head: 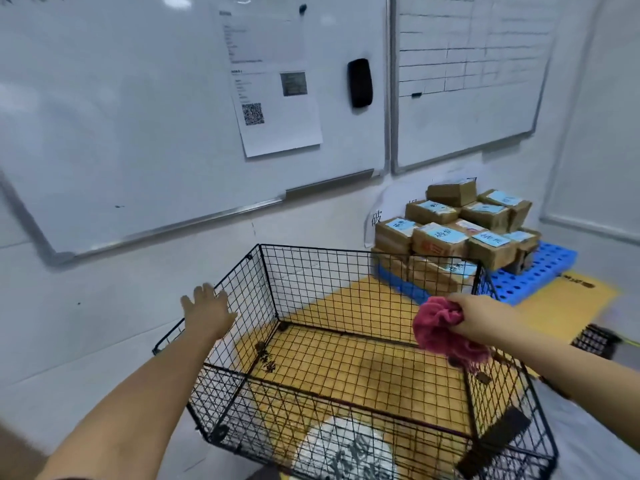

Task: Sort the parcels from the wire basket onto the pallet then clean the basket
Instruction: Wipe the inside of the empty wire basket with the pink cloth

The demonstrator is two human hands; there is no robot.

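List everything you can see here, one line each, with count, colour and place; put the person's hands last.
wire basket: one, black, centre foreground on the floor, no parcels inside
parcels: a stack of about a dozen, brown with light blue labels, on the pallet behind the basket
pallet: one, blue, on the floor at right by the wall
floor mat: one, yellow, under the basket and pallet
whiteboards: two, white, on the wall, the right one with a drawn grid
paper sheets: white, overlapping, count unclear, on the left whiteboard
eraser: one, black, on the left whiteboard
cloth: one, pink, bunched in the right hand
left hand: open, at the basket's left wall
right hand: shut on the cloth, over the basket
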